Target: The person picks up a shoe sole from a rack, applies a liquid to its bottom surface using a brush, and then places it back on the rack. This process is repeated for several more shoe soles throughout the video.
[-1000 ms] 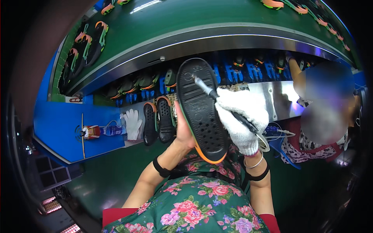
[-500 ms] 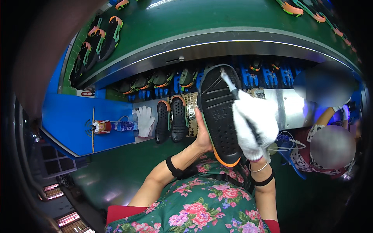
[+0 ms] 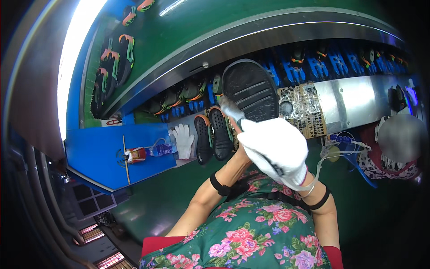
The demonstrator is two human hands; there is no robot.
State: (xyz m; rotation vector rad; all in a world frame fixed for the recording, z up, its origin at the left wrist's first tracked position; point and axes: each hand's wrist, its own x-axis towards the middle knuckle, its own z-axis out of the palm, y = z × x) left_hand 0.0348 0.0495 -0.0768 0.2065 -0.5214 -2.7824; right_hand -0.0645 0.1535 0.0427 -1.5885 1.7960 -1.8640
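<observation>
My left hand (image 3: 242,154) holds up a black shoe sole (image 3: 251,85) with grooves across its toe half. Its fingers are hidden behind my right hand, and so is the heel end. A white knit glove covers my right hand (image 3: 273,145), which is closed around a brush (image 3: 231,109). The brush's pale bristles lie at the left edge of the sole, around mid-length; whether they touch it I cannot tell. Left of my hands, two black soles (image 3: 221,134) with orange rims rest side by side.
A loose white glove (image 3: 183,141), a plastic bottle (image 3: 161,150) and a red carton (image 3: 135,155) lie on the blue table (image 3: 98,154). Ahead runs a green conveyor (image 3: 251,20) with shoes, above blue racks (image 3: 318,67). Patterned cardboard (image 3: 304,116) covers part of the bench. A person sits at right.
The brush has gone from the toe's upper right down to the left edge of the sole. My right hand has moved left and lower, now covering my left hand. The view has shifted.
</observation>
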